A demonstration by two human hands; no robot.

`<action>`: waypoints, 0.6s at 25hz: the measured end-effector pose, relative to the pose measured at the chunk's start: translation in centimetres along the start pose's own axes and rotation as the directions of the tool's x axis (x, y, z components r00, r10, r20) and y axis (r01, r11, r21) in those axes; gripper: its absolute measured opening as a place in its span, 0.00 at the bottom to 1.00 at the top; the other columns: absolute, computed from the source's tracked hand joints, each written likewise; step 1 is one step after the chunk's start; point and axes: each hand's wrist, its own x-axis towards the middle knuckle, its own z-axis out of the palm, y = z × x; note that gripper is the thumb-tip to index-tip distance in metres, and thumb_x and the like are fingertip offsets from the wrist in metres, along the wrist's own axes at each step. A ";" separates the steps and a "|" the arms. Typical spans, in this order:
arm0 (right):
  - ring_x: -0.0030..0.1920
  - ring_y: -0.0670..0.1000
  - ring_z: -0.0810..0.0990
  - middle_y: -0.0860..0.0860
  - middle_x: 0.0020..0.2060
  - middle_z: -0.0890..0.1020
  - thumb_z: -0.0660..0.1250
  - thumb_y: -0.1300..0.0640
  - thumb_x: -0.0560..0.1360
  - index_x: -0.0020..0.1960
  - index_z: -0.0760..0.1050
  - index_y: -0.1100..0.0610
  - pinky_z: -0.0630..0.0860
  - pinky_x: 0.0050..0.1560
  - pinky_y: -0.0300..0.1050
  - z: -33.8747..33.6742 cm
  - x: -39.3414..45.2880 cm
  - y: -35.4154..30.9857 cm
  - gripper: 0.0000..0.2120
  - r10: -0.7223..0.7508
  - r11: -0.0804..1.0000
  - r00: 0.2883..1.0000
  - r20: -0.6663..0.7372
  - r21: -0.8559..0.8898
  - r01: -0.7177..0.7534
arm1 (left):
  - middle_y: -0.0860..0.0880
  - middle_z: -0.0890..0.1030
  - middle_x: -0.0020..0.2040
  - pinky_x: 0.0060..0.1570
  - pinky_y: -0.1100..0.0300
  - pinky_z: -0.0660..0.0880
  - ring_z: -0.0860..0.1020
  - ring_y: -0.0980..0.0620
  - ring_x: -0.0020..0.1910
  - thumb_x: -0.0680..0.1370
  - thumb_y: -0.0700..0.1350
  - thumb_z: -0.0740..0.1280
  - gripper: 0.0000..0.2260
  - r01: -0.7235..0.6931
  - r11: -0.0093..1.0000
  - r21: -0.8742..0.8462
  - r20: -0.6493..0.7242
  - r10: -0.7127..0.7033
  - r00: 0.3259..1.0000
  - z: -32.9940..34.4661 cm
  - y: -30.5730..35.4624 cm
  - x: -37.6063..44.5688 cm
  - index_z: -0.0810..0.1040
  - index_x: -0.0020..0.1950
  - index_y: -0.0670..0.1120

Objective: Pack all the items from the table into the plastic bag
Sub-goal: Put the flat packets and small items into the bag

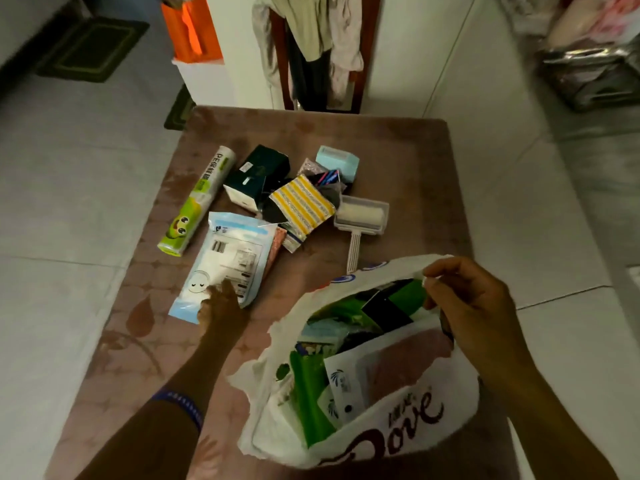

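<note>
A white plastic bag (408, 420) with brown lettering lies open at the table's near right, holding green and dark packets. My right hand (464, 299) pinches its far rim and lifts it. My left hand (221, 306) rests on the near end of a light blue and white flat pouch (225, 261); whether it grips the pouch is unclear. Further back lie a green and white roll (197, 202), a dark green box (256, 178), a yellow striped cloth pack (301, 206), a pale blue box (337, 162) and a white lint roller (360, 220).
The table (415, 161) has a pinkish patterned cover. A wooden chair draped with clothes (311, 50) stands behind it. An orange bag (190, 29) sits on a white stand at the back left. A green mat (90, 46) lies on the floor.
</note>
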 end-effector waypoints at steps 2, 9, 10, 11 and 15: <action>0.33 0.47 0.80 0.51 0.34 0.82 0.66 0.63 0.76 0.45 0.78 0.53 0.72 0.28 0.35 0.0 0.1 0.3 0.06 0.006 1.000 1.000 0.000 -0.012 -0.006 | 0.35 0.75 0.60 0.54 0.45 0.73 0.76 0.35 0.57 0.73 0.56 0.69 0.24 -0.043 0.999 -0.028 -0.121 0.039 0.992 -0.5 -0.9 0.9 0.74 0.62 0.41; 0.44 0.53 0.81 0.49 0.44 0.83 0.69 0.58 0.74 0.50 0.75 0.50 0.79 0.40 0.46 -3.6 -0.3 0.1 0.07 -0.032 0.974 0.948 -0.317 -0.224 -0.042 | 0.56 0.80 0.24 0.27 0.62 0.77 0.77 0.62 0.24 0.69 0.26 0.58 0.18 -0.062 0.259 -0.964 -0.093 -0.109 0.990 -9.7 -3.4 -2.7 0.78 0.36 0.47; 0.49 0.57 0.79 0.52 0.50 0.80 0.69 0.57 0.73 0.54 0.74 0.51 0.79 0.44 0.51 -4.1 -0.6 -0.2 0.11 -0.097 0.913 0.916 -0.388 -0.402 -0.074 | 0.55 0.82 0.28 0.30 0.64 0.78 0.80 0.58 0.28 0.67 0.24 0.56 0.19 -0.067 0.126 -0.990 -0.072 -0.037 0.997 -12.0 -3.0 -4.7 0.79 0.37 0.45; 0.54 0.58 0.76 0.54 0.55 0.78 0.70 0.58 0.72 0.58 0.72 0.53 0.76 0.47 0.53 -4.3 -1.1 -0.7 0.15 -0.209 0.858 0.885 -0.417 -0.512 -0.039 | 0.54 0.84 0.32 0.34 0.64 0.79 0.81 0.55 0.32 0.66 0.24 0.54 0.21 -0.093 0.008 -0.996 -0.093 0.050 0.994 -14.3 -2.5 -6.8 0.80 0.39 0.45; 0.52 0.51 0.77 0.53 0.53 0.78 0.70 0.58 0.72 0.57 0.73 0.52 0.74 0.46 0.40 -0.2 -3.9 -3.7 0.15 -0.432 0.890 0.880 -0.196 -0.254 0.380 | 0.43 0.81 0.54 0.57 0.51 0.73 0.78 0.43 0.53 0.58 0.34 0.66 0.25 -0.125 -0.357 -0.926 -0.234 0.283 0.930 -21.3 -0.3 -14.8 0.77 0.56 0.40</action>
